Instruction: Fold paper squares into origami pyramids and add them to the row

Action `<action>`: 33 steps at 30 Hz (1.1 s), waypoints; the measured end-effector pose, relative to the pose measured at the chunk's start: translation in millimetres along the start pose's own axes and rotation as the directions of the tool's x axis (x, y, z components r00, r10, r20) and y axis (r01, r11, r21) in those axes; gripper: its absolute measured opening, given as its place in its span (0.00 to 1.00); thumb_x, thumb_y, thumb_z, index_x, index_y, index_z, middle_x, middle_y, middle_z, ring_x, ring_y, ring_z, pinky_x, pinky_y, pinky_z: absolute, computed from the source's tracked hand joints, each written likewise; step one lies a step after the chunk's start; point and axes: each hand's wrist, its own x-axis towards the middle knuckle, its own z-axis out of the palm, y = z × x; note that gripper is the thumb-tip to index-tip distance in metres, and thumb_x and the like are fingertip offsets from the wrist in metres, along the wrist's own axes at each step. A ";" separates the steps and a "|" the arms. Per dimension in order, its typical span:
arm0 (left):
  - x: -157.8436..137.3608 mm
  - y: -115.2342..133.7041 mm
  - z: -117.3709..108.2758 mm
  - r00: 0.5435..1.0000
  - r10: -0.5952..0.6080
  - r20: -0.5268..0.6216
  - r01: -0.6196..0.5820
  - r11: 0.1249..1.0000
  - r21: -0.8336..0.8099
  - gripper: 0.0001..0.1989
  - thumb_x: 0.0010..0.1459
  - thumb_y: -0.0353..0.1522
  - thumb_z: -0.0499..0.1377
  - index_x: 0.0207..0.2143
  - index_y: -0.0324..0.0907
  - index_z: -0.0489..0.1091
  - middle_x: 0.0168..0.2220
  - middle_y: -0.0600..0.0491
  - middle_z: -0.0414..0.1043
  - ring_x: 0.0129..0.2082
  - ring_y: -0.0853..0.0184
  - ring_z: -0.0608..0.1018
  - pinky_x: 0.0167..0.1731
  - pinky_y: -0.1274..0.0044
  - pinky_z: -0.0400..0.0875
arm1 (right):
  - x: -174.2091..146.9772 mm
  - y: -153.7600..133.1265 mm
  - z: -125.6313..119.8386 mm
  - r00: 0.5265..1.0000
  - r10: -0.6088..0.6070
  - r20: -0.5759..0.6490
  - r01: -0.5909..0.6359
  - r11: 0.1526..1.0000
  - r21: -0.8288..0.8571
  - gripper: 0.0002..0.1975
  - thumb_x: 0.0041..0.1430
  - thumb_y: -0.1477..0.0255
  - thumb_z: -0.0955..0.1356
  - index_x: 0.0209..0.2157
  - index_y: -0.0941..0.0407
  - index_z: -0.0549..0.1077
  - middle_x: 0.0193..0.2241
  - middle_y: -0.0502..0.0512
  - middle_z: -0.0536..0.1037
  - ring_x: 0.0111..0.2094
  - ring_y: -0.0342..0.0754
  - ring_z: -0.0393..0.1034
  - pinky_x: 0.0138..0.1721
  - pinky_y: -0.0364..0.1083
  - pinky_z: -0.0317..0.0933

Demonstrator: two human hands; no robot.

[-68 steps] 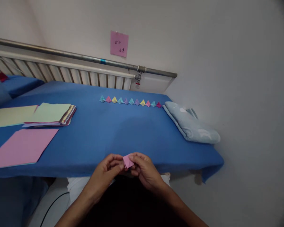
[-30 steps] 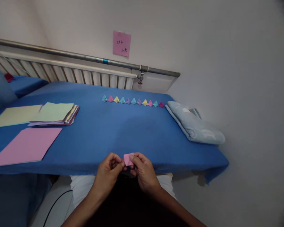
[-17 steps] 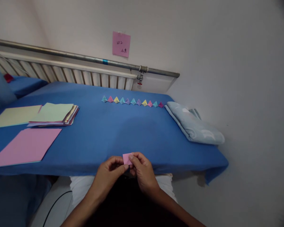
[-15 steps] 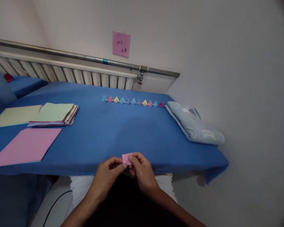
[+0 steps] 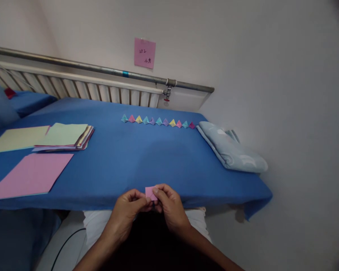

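Observation:
A small folded square of pink paper (image 5: 150,192) is held up between my two hands, just over the table's front edge. My left hand (image 5: 129,207) pinches its lower left side with thumb and fingers. On the right side, my right hand (image 5: 170,206) is closed on the paper, the thumb lying over its face. Faint crease lines show on the paper. Fingers hide its lower and right edges. Farther back on the blue cloth (image 5: 110,158) stands a row of small folded paper pieces (image 5: 159,121) in several colours.
At the left lie a stack of coloured paper (image 5: 64,134), a yellow sheet (image 5: 19,138) and pink sheets (image 5: 35,173). A folded light-blue blanket (image 5: 231,148) rests at the right end. Behind the table run a radiator (image 5: 101,92) and a metal pipe (image 5: 81,66). A pink note (image 5: 144,53) hangs on the wall.
The pink paper has dropped slightly, and more of its face with crease lines now shows. My left fingers have shifted a little along its lower edge.

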 end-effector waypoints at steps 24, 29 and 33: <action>-3.8 -1.3 -10.3 0.991 0.070 0.118 -0.091 0.978 0.189 0.18 0.39 0.33 0.68 0.23 0.43 0.58 0.19 0.62 0.69 0.22 0.71 0.74 0.29 0.79 0.65 | 0.6 -22.3 -3.7 0.976 0.022 0.218 0.044 0.955 -0.293 0.07 0.49 0.68 0.68 0.22 0.56 0.71 0.18 0.45 0.69 0.20 0.39 0.58 0.23 0.40 0.51; -3.6 -0.3 -10.0 0.991 0.046 0.122 -0.074 0.968 0.239 0.17 0.39 0.32 0.67 0.23 0.43 0.58 0.18 0.62 0.69 0.22 0.71 0.73 0.28 0.78 0.64 | -0.8 -19.5 -0.9 0.983 -0.040 0.182 0.094 0.950 -0.299 0.07 0.50 0.71 0.66 0.20 0.56 0.70 0.19 0.45 0.70 0.22 0.40 0.61 0.27 0.41 0.54; -3.7 1.0 -9.2 0.991 0.050 0.122 -0.078 0.969 0.234 0.17 0.38 0.32 0.67 0.22 0.43 0.58 0.18 0.61 0.69 0.22 0.71 0.73 0.28 0.79 0.63 | 0.5 -17.4 2.4 0.976 -0.023 0.217 0.093 0.944 -0.317 0.06 0.48 0.73 0.67 0.20 0.56 0.70 0.17 0.45 0.70 0.21 0.41 0.62 0.26 0.41 0.55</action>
